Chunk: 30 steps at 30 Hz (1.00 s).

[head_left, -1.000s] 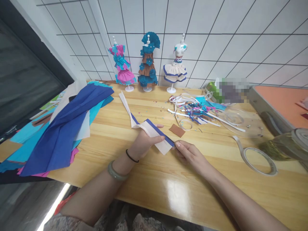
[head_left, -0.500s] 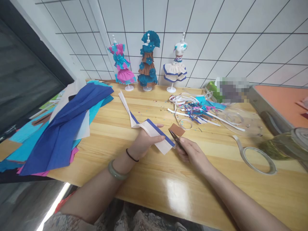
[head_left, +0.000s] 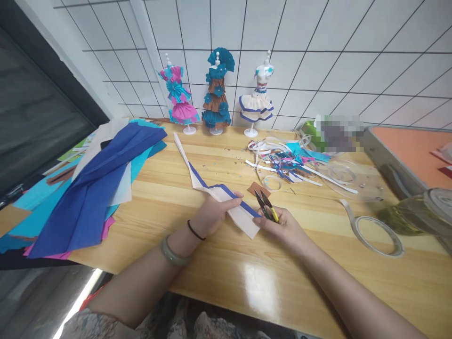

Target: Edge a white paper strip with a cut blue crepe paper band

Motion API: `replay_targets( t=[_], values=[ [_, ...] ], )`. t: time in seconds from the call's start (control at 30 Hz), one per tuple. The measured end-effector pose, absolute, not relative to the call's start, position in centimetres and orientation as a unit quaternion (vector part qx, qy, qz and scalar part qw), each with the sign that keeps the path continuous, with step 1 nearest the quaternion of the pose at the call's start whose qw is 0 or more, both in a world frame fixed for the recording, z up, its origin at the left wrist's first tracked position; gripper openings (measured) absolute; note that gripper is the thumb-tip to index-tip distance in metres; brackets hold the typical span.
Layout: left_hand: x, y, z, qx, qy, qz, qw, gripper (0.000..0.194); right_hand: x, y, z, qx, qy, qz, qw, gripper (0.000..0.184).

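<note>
A long cream crepe-paper strip point(head_left: 245, 223) with a dark blue edge stretches from the table's middle toward me, creased partway along. My left hand point(head_left: 214, 213) is closed on it, thumb on top by the blue edge. Closed around a small pair of scissors point(head_left: 265, 206) with dark blades and a yellow handle part, my right hand point(head_left: 284, 226) also has its thumb at the strip's near right end. The scissor blades are spread apart and point away from me, over a small brown paper square point(head_left: 255, 189) on the table.
Coloured crepe sheets point(head_left: 95, 174) lie piled at left. Three dressed mini mannequins point(head_left: 216, 101) stand along the tiled wall. Tangled scraps point(head_left: 289, 160) lie behind my right hand. A tape roll point(head_left: 379, 235), a jar point(head_left: 406, 212) and an orange-based tray point(head_left: 406, 146) are at right.
The scissor blades have come away from the strip's blue edge and swung upward, spread apart. My right thumb has moved onto the strip's end, and the near end has shifted slightly toward me.
</note>
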State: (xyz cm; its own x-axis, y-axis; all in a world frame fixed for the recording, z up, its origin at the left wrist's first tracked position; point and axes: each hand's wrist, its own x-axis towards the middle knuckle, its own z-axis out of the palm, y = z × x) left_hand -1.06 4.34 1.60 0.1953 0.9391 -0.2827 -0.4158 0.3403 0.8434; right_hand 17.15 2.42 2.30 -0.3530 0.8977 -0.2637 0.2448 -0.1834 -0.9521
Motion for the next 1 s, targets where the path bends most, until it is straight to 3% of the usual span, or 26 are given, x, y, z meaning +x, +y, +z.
replay_targets(
  t=[0.2, 0.43, 1.0],
  values=[
    [-1.8, 4.4, 2.0, 0.328, 0.396, 0.462, 0.723, 0.044, 17.9, 2.6, 2.0, -0.465, -0.594, 0.584, 0.300, 0.028],
    [-1.9, 4.4, 2.2, 0.359, 0.406, 0.459, 0.704, 0.050, 18.2, 3.1, 2.2, -0.458, -0.599, 0.580, 0.308, 0.047],
    [-2.0, 4.6, 1.1, 0.405, 0.406, 0.472, 0.670, 0.060, 18.0, 2.7, 3.0, -0.450, -0.736, 0.466, 0.199, 0.035]
  ],
)
